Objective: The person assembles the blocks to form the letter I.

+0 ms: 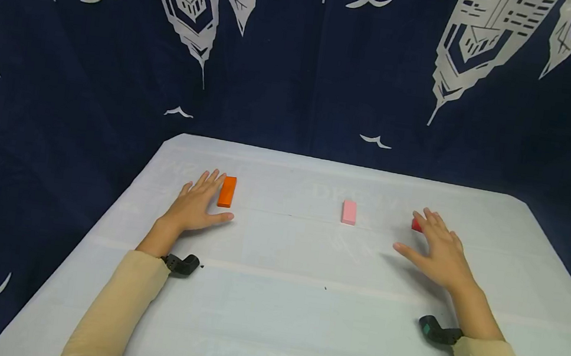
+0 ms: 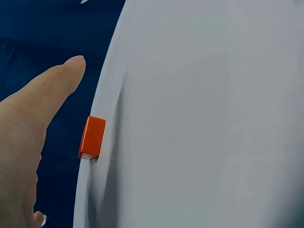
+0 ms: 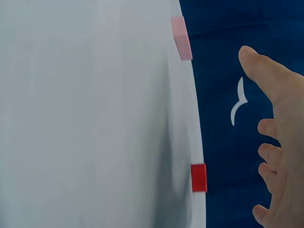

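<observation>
1. Plainly, the pink block (image 1: 349,212) lies by itself on the white table (image 1: 267,324), touched by neither hand.
2. Left of the pink block, well apart from it, lies the orange block (image 1: 227,191), which looks the longer of the two.
3. To the right of the pink block is the red block (image 1: 416,225), partly hidden by fingers in the head view but fully exposed in the right wrist view.
4. Farther left of the pink block than the orange block, the left hand (image 1: 197,207) has its fingers extended and thumb spread wide; it grips nothing. Its fingertips appear just beside the orange block; whether any touches it, I cannot tell.
5. Right of the pink block, the right hand (image 1: 439,253) spreads its thumb away from loosely extended fingers and holds nothing; the right wrist view shows it apart from the red block.
6. All three blocks look light, rigid and smooth, perhaps slightly slippery, and hardly fragile. A thumb-and-finger pinch across the long sides, near mid-length, should suit the pink and orange ones.
</observation>
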A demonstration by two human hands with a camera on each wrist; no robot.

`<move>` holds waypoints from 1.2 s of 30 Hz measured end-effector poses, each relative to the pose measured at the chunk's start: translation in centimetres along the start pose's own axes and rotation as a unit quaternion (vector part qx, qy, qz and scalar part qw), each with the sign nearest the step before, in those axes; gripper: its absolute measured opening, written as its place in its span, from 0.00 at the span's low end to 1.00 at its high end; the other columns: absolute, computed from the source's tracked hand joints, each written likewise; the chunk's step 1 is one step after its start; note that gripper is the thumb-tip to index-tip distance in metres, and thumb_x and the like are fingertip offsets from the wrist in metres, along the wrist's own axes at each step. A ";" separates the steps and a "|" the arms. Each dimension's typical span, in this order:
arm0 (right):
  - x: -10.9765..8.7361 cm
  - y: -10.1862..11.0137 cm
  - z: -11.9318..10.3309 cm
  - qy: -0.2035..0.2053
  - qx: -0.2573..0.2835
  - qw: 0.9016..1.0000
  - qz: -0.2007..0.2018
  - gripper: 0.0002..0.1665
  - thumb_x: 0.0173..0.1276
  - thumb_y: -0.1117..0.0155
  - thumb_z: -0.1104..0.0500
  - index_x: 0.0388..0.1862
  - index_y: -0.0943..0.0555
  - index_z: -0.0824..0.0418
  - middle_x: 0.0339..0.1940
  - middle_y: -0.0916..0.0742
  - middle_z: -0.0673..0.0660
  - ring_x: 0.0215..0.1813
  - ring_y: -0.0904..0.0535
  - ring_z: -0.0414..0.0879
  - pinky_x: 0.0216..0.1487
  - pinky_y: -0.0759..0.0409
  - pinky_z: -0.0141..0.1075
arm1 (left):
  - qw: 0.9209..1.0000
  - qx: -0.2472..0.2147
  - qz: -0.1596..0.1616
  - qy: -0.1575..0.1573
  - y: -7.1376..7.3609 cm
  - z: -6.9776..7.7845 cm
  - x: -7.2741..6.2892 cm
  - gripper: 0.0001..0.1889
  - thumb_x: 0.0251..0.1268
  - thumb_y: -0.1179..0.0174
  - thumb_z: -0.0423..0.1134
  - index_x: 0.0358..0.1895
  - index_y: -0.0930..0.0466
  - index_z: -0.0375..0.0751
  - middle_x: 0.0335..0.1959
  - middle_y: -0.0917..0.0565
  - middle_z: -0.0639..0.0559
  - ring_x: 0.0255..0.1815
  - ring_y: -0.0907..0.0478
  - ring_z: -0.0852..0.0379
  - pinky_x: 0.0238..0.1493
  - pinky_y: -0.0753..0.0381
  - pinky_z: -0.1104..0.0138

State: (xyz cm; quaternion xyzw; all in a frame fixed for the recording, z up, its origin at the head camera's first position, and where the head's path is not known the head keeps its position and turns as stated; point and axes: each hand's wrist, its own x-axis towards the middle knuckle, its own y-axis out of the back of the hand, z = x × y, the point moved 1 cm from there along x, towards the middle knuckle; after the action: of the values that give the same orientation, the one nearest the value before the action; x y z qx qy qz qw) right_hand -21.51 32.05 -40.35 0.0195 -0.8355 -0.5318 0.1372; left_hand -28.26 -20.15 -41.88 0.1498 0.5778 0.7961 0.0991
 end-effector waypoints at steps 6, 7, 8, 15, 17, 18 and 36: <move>1.1 -0.9 -0.8 0.024 0.020 1.000 0.000 0.50 0.65 0.37 0.38 0.76 0.42 0.65 0.77 0.44 0.68 0.78 0.57 0.62 0.68 0.57 0.68 | 1.000 -0.010 -0.003 0.001 -0.3 -0.1 0.4 0.54 0.56 0.41 0.69 0.79 0.54 0.43 0.79 0.55 0.43 0.79 0.61 0.43 0.70 0.59 0.38; 1.4 -1.1 -1.0 0.028 0.024 0.999 0.001 0.49 0.66 0.37 0.39 0.75 0.41 0.65 0.77 0.44 0.68 0.78 0.56 0.63 0.67 0.56 0.68 | 1.000 -0.011 -0.004 0.002 -0.3 -0.1 0.5 0.54 0.57 0.41 0.69 0.79 0.54 0.42 0.79 0.54 0.43 0.79 0.61 0.43 0.70 0.59 0.39; 1.7 -1.2 -1.1 0.032 0.029 0.999 0.001 0.48 0.66 0.37 0.39 0.75 0.40 0.65 0.77 0.43 0.67 0.78 0.55 0.63 0.67 0.55 0.68 | 1.000 -0.011 -0.005 0.002 -0.4 -0.1 0.6 0.54 0.57 0.41 0.69 0.78 0.53 0.42 0.79 0.54 0.43 0.79 0.61 0.44 0.70 0.58 0.39; 3.5 -2.2 -2.4 0.043 0.052 0.998 -0.003 0.44 0.67 0.37 0.41 0.72 0.35 0.67 0.76 0.39 0.67 0.76 0.49 0.65 0.67 0.50 0.68 | 0.999 -0.010 -0.029 0.012 -0.6 0.4 1.2 0.51 0.61 0.44 0.68 0.78 0.53 0.41 0.79 0.56 0.45 0.79 0.61 0.46 0.71 0.58 0.41; 3.9 -2.7 -2.7 0.043 0.056 0.997 -0.007 0.44 0.67 0.37 0.41 0.71 0.35 0.67 0.75 0.38 0.67 0.75 0.48 0.65 0.67 0.49 0.67 | 0.999 -0.011 -0.033 0.012 -0.6 0.6 1.3 0.51 0.61 0.43 0.67 0.78 0.53 0.39 0.79 0.55 0.44 0.79 0.60 0.45 0.71 0.57 0.42; 4.2 -2.9 -2.8 0.043 0.058 0.997 -0.010 0.44 0.67 0.37 0.40 0.71 0.35 0.67 0.75 0.38 0.67 0.75 0.48 0.65 0.67 0.49 0.67 | 0.999 -0.012 -0.034 0.013 -0.6 0.6 1.3 0.51 0.61 0.43 0.66 0.78 0.53 0.39 0.79 0.54 0.44 0.79 0.60 0.45 0.71 0.57 0.42; 7.1 -6.5 -4.3 0.044 0.085 0.995 0.004 0.37 0.67 0.37 0.46 0.66 0.29 0.69 0.68 0.29 0.70 0.71 0.38 0.66 0.68 0.43 0.60 | 0.997 -0.047 -0.050 0.026 -1.0 -0.3 2.1 0.49 0.62 0.41 0.62 0.77 0.51 0.35 0.78 0.52 0.41 0.78 0.57 0.42 0.70 0.53 0.40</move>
State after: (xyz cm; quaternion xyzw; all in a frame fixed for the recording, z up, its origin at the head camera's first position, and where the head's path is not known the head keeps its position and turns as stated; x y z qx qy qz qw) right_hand -27.99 24.16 -43.02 0.0509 -0.8709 -0.4568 0.1740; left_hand -30.38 -19.43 -42.64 0.0950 0.5485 0.8204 0.1303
